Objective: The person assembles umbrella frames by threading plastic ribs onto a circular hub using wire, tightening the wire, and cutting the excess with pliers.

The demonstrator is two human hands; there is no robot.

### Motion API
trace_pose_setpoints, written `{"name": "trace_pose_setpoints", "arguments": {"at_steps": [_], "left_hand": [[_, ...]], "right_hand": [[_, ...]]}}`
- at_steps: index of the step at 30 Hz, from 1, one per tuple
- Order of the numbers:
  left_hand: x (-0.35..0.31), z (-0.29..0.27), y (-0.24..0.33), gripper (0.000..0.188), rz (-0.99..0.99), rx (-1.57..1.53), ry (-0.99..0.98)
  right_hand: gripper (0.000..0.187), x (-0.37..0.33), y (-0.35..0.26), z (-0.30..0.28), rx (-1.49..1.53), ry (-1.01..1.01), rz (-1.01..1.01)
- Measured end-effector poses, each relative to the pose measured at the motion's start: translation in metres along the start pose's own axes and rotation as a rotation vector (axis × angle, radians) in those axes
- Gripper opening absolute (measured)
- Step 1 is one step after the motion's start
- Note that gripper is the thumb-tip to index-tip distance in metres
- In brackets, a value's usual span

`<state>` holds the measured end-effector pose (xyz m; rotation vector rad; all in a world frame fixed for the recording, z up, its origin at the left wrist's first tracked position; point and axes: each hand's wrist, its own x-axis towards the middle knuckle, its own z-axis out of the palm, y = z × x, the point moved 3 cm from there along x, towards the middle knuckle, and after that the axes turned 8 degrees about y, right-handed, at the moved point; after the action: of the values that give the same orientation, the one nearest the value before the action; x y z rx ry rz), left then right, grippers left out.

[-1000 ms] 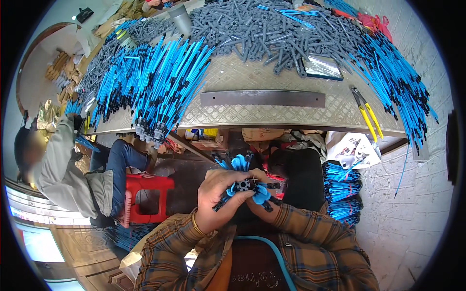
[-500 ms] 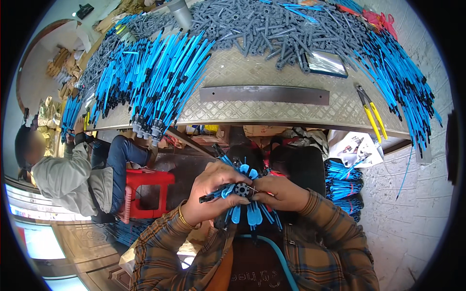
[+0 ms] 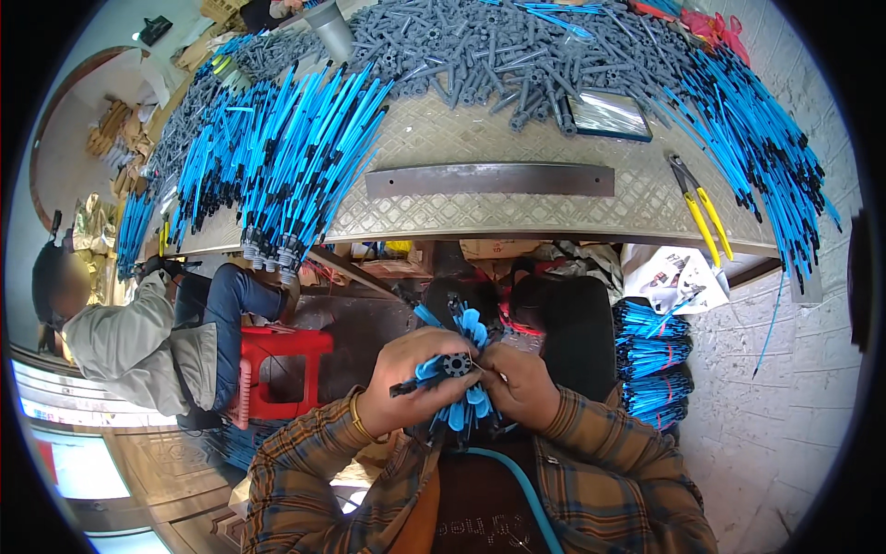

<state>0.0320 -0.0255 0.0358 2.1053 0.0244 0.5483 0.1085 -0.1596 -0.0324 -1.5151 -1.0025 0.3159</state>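
My left hand (image 3: 401,383) is closed around a round dark hub (image 3: 458,366) with a ring of small holes in its face. Blue flat-ended rods (image 3: 456,415) with dark parts fan out around the hub, below it and beyond my fingers. At the hub's right edge, my right hand (image 3: 526,383) is closed in a pinch. What looks like a thin pale wire (image 3: 478,368) runs between its fingertips and the hub. Both hands are over my lap, just short of the table; my palms hide part of the rods.
On the table (image 3: 434,220) lie a dark metal bar (image 3: 489,180), yellow-handled pliers (image 3: 699,210), a flat dark-framed panel (image 3: 609,116), heaped grey tubes (image 3: 443,46) and blue rod bundles (image 3: 305,138). More bundles (image 3: 653,365) are stacked at right. A person (image 3: 129,337) sits left, near a red stool (image 3: 286,369).
The blue rods around the hub have drawn closer together. My right hand has shifted slightly left, and the hub has tipped a little. The person at left has lowered a hand.
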Motion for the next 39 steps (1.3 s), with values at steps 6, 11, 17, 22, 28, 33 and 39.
{"name": "trace_pose_setpoints", "arguments": {"at_steps": [6,11,17,22,28,33,39], "left_hand": [[0.002,0.004,-0.005,0.021,-0.016,0.044,-0.11],[-0.004,0.005,-0.006,0.021,-0.01,0.031,-0.086],[-0.007,0.01,-0.008,0.023,0.025,0.066,-0.084],[-0.007,0.011,-0.005,0.023,0.026,0.083,-0.101],[-0.003,0.014,-0.007,0.024,-0.066,0.065,-0.083],[0.0,0.016,-0.009,0.022,-0.205,0.026,-0.142],[0.002,0.016,-0.008,0.014,-0.105,0.003,-0.167]], "right_hand": [[0.005,-0.003,0.0,0.0,-0.001,-0.003,-0.021],[0.023,0.005,-0.019,-0.014,-0.118,-0.084,-0.158],[0.056,0.022,-0.04,-0.037,-0.451,-0.424,-0.421],[0.038,0.021,-0.039,-0.036,-0.545,-0.42,-0.409],[0.018,0.018,-0.02,-0.022,-0.351,-0.164,-0.278],[0.011,0.009,-0.017,-0.017,0.033,-0.02,0.068],[0.008,0.022,-0.025,-0.109,-0.411,-0.185,-0.034]]}}
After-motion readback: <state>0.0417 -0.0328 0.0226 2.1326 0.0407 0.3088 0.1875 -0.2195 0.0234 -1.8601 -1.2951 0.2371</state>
